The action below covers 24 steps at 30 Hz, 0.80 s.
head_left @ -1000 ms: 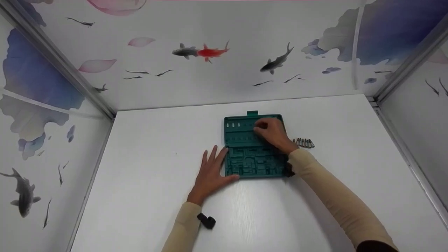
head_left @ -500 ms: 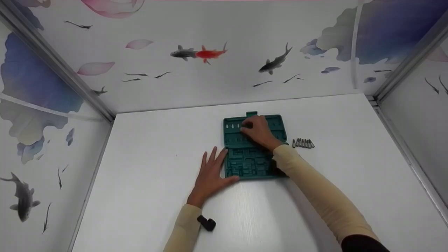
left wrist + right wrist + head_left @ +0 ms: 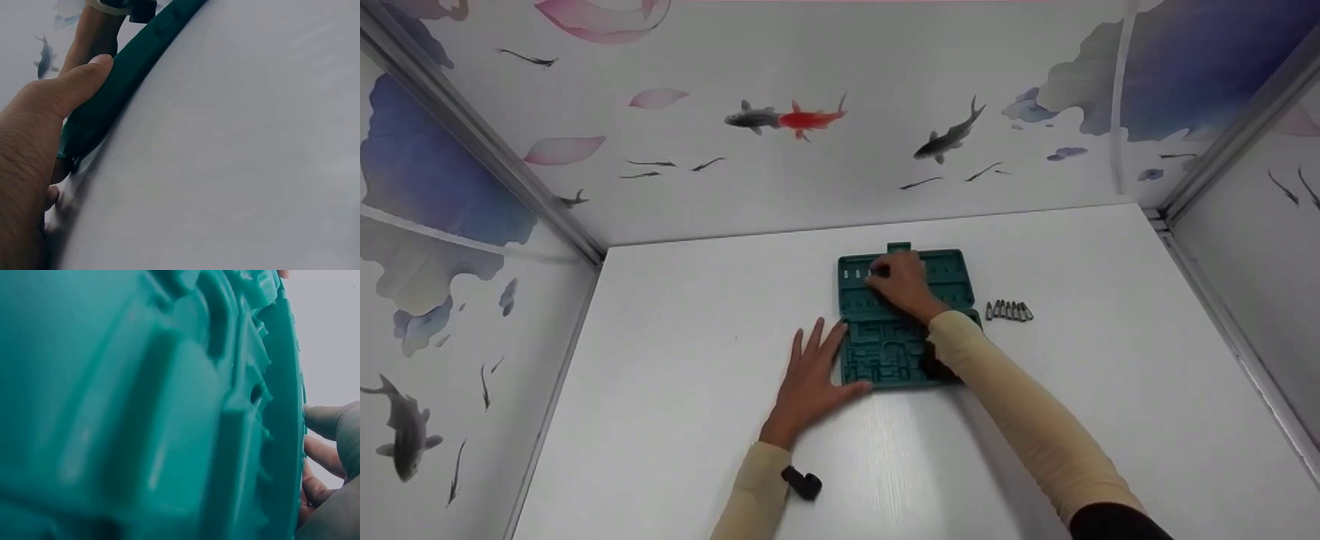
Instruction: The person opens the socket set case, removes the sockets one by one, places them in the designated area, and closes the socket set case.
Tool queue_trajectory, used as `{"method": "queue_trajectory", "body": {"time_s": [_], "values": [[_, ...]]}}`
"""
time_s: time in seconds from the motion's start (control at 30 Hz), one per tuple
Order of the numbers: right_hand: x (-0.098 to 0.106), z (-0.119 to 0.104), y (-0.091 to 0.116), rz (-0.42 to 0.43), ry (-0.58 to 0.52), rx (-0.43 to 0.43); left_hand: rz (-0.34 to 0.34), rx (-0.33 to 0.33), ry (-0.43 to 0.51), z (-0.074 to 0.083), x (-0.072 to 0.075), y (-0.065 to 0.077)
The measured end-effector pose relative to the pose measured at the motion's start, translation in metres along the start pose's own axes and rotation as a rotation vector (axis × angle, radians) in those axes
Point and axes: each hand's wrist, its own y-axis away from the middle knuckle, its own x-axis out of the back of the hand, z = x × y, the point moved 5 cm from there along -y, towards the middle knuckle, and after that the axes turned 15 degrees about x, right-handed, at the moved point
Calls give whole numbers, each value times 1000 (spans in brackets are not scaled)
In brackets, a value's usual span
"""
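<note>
A green tool case (image 3: 874, 352) lies spread flat, its lid section at the back. My left hand (image 3: 810, 375) rests at its left side with fingers spread, the thumb over the front corner; the left wrist view shows that thumb (image 3: 87, 79) against the case wall (image 3: 107, 95). Over the back section, my right hand (image 3: 901, 281) pinches with curled thumb and finger at the row of slots; what it holds is a small bit, mostly hidden by the fingers. Small silvery bits (image 3: 846, 274) sit in the left slots. Close up, the right wrist view has the moulded recesses (image 3: 169, 427).
Several metal bits (image 3: 1009, 310) lie in a row on the white table (image 3: 690, 337), right of the case. A patterned wall (image 3: 810, 180) rises behind the table, with side walls left and right. At the right wrist view's edge, a hand touches the case rim.
My right hand has moved left along the back slot row, towards the silvery bits, with its pinch kept. The row of bits on the table has come fully into sight. My left hand stays put.
</note>
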Motion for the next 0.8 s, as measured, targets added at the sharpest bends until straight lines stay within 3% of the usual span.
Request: {"method": "queue_trajectory", "body": {"time_s": [0.53,0.8], "values": [[-5,0,4,-8,1,-67,10,-20,4,2,1,1],[1,-1,4,-17,-106,-130,-9,1,-5,1,0,1]]}}
